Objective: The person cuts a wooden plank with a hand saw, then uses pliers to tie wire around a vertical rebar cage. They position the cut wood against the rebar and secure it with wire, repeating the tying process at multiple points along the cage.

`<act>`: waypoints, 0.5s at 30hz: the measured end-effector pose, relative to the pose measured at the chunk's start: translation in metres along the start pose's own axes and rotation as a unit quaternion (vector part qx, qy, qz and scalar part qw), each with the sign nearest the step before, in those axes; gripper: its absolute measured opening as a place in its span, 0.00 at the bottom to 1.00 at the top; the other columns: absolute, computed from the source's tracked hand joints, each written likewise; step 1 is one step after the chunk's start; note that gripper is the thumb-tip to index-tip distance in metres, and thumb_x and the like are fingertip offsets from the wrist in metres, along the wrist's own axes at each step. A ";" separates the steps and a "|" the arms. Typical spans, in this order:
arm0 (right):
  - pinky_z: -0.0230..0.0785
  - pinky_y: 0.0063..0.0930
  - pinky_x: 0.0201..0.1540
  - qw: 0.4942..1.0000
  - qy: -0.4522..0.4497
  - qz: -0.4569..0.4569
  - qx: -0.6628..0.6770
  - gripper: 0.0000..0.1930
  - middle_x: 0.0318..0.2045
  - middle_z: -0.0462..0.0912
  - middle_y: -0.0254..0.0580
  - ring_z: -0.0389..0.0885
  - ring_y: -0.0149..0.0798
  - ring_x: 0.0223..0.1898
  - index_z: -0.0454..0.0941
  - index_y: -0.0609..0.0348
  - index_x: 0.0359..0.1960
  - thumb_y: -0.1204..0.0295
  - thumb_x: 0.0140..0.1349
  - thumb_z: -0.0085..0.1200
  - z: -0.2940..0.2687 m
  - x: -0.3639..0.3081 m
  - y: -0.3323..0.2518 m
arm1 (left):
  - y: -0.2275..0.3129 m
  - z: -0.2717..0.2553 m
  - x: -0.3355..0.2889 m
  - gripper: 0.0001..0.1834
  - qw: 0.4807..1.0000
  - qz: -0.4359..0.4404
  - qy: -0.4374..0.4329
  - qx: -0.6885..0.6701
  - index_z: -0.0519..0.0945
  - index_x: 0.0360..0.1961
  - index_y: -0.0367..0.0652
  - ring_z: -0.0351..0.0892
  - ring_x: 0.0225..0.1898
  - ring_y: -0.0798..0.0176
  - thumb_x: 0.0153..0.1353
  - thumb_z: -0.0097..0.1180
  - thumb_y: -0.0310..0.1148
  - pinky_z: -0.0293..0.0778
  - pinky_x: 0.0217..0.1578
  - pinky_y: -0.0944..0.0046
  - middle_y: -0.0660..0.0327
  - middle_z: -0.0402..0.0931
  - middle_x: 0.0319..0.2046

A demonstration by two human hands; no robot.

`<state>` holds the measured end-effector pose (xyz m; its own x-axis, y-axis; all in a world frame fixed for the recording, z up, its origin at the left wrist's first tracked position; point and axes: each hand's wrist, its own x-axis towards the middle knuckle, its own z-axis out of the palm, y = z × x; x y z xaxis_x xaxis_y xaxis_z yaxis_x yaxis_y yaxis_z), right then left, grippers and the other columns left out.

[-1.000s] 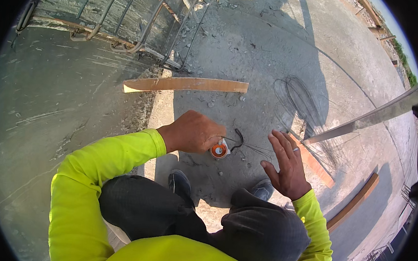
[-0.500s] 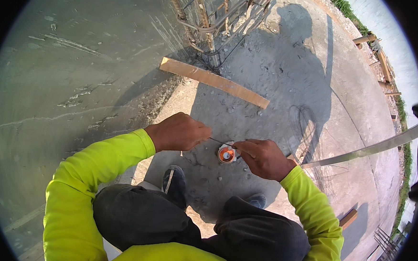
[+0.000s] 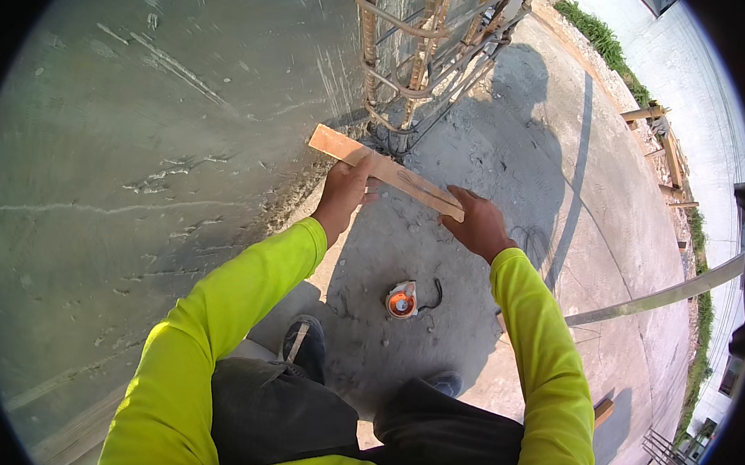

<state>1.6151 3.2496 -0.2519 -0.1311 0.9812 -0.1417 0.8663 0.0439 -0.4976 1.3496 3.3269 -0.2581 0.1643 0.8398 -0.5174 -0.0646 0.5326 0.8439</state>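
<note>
A flat wooden board (image 3: 401, 179) slants in front of me at the foot of the column bars. My left hand (image 3: 342, 198) is closed on its near edge left of the middle, its fingers partly blurred. My right hand (image 3: 480, 227) grips the board's right end, with the thumb at the near edge and the fingers at the far side. A thin dark line shows along the board by my right fingers; I cannot tell what it is. On the ground between my feet and the board lies a small round orange-and-white case (image 3: 401, 303) with a dark strap (image 3: 433, 294) beside it.
Rusty rebar (image 3: 422, 56) with tie rings rises beyond the board. A grey concrete surface (image 3: 139, 150) fills the left. A long metal strip (image 3: 659, 293) runs along the right, near a small wood block (image 3: 604, 412). Loose wire (image 3: 532, 242) lies right of my hand.
Both hands have moved away from the round case to the board and taken hold of it. The thin dark cord they held is let go. My view has shifted slightly.
</note>
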 end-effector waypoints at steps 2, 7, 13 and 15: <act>0.77 0.44 0.53 1.000 0.008 0.000 0.013 0.34 0.58 0.81 0.51 0.84 0.56 0.50 0.71 0.55 0.65 0.62 0.57 0.66 0.014 0.001 0.004 | 0.004 0.007 0.010 0.20 0.999 0.001 -0.010 -0.033 0.76 0.54 0.41 0.81 0.47 0.61 0.73 0.52 0.45 0.82 0.42 0.58 0.59 0.79 0.45; 0.78 0.44 0.50 0.998 0.016 -0.001 0.057 0.33 0.54 0.82 0.52 0.85 0.55 0.47 0.71 0.56 0.64 0.62 0.57 0.67 0.000 -0.017 0.015 | 0.016 0.008 0.002 0.15 0.991 0.024 -0.043 -0.123 0.80 0.46 0.39 0.83 0.37 0.63 0.73 0.51 0.41 0.83 0.37 0.62 0.59 0.83 0.39; 0.79 0.46 0.44 0.999 0.025 -0.019 0.023 0.30 0.47 0.84 0.53 0.86 0.55 0.39 0.74 0.58 0.61 0.65 0.57 0.65 -0.032 -0.058 0.001 | 0.031 0.033 -0.011 0.17 0.998 0.042 -0.032 -0.037 0.79 0.51 0.41 0.82 0.39 0.66 0.72 0.53 0.43 0.81 0.35 0.62 0.59 0.83 0.42; 0.79 0.46 0.42 0.998 0.021 -0.042 0.040 0.28 0.44 0.85 0.54 0.87 0.55 0.37 0.75 0.60 0.61 0.66 0.57 0.64 -0.043 -0.063 -0.002 | 0.036 0.041 -0.012 0.19 0.996 0.059 -0.037 -0.055 0.79 0.51 0.40 0.82 0.37 0.67 0.72 0.54 0.45 0.81 0.34 0.63 0.59 0.84 0.42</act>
<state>1.6426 3.1957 -0.2054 -0.1806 0.9816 -0.0616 0.8120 0.1135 -0.5725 1.3852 3.3314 -0.2156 0.2214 0.8894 -0.3998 -0.1939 0.4420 0.8758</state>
